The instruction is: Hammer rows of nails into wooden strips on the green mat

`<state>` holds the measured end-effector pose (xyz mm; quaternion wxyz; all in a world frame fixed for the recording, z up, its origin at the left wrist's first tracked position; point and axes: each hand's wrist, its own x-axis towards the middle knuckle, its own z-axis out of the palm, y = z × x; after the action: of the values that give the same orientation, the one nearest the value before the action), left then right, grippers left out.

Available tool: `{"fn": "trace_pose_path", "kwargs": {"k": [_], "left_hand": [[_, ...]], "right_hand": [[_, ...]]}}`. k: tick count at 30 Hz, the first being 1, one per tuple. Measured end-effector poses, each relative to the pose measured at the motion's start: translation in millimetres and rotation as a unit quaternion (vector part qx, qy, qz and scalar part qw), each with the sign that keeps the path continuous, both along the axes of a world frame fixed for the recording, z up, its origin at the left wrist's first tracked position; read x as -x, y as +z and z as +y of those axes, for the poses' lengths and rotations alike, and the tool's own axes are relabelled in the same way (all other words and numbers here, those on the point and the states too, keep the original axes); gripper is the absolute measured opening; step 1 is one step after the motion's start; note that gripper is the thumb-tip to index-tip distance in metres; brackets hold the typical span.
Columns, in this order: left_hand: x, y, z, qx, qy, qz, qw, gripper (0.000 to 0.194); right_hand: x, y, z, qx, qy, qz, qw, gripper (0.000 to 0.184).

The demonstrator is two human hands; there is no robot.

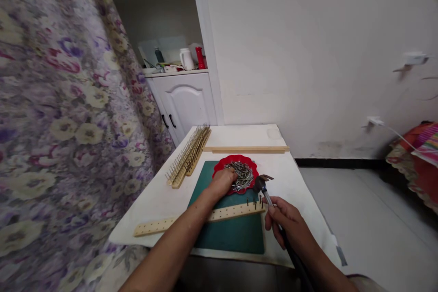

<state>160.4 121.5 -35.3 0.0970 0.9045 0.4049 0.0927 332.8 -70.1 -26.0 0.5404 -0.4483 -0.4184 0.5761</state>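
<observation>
Your left hand [223,181] dips among nails [243,174] in the red bowl [239,159] — whether it pinches one, I cannot tell. Your right hand [286,221] grips a hammer [268,199], head at the bowl's four o'clock; the wooden strip [236,211] lies at six. Best lift nails singly, hammer steady.

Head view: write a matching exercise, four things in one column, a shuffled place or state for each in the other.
1. Red scalloped bowl
2. Dark-headed claw hammer with metal shaft
3. Flat green rectangular mat
4. Long pale wooden strip with holes

A. Partly beneath the strip
B. Dark nails stand near its right end
C. Left hand inside it
D. Held in the right hand

Pairs: 1-C; 2-D; 3-A; 4-B
</observation>
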Motion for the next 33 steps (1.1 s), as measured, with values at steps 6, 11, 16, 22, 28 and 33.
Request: {"fn": "trace_pose_path", "kwargs": {"k": [6, 11, 16, 22, 28, 33], "left_hand": [[6.3, 2.7, 10.2, -0.025, -0.081, 0.071, 0.994, 0.016], [12.7, 8.7, 10.5, -0.038, -0.116, 0.090, 0.988, 0.013], [12.3, 10.8, 5.5, -0.049, -0.113, 0.087, 0.989, 0.009], [7.9, 6.5, -4.4, -0.042, -0.059, 0.087, 0.994, 0.014], [8.6, 2.6, -6.6, -0.041, -0.055, 0.051, 0.996, 0.021], [9.3, 1.8, -8.2, -0.052, -0.035, 0.030, 0.998, 0.017]], "right_hand": [[-0.2, -2.2, -0.4, -0.002, 0.000, 0.001, 1.000, 0.038], [-0.8, -2.8, -0.6, 0.000, 0.004, -0.003, 1.000, 0.037], [-0.7, -1.6, -0.8, 0.003, 0.011, -0.003, 1.000, 0.036], [-0.4, -1.0, -0.7, -0.001, 0.010, -0.003, 1.000, 0.038], [0.3, -1.7, -1.0, 0.005, 0.008, -0.003, 1.000, 0.041], [0.6, 0.9, -2.0, 0.007, 0.002, -0.004, 1.000, 0.041]]}}
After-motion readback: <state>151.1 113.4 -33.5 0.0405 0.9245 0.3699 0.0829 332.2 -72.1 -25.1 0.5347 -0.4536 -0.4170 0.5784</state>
